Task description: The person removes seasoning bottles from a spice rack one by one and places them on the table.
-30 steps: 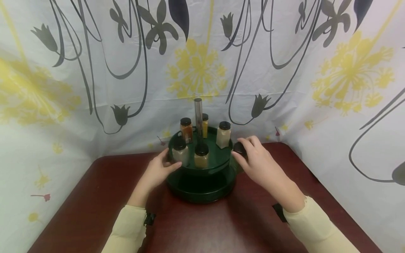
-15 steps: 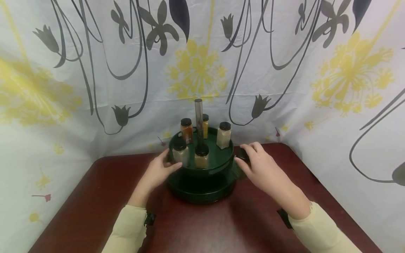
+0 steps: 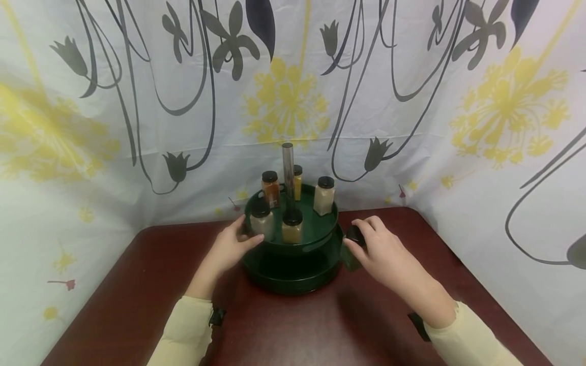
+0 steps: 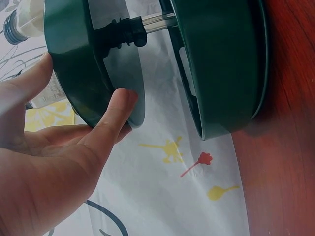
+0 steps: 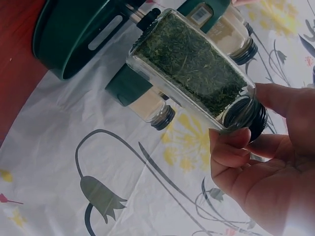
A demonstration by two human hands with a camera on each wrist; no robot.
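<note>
Lowered jar (image 5: pixel 189 66) pinched in right fingers (image 5: pixel 227 158), left fingers (image 4: pixel 112 115) gripping tray (image 3: pixel 316 226), five jars (image 3: pixel 324 199) atop

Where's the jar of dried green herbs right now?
In the head view, the dried-herb jar is held near its black lid in the person's right-hand grip, just right of the green two-tier tray.

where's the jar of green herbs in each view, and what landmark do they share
Head: right of centre, jar of green herbs in the right hand.
Left wrist: not in it.
Right wrist: upper middle, tilted.
Shared landmark: green two-tier stand.
</note>
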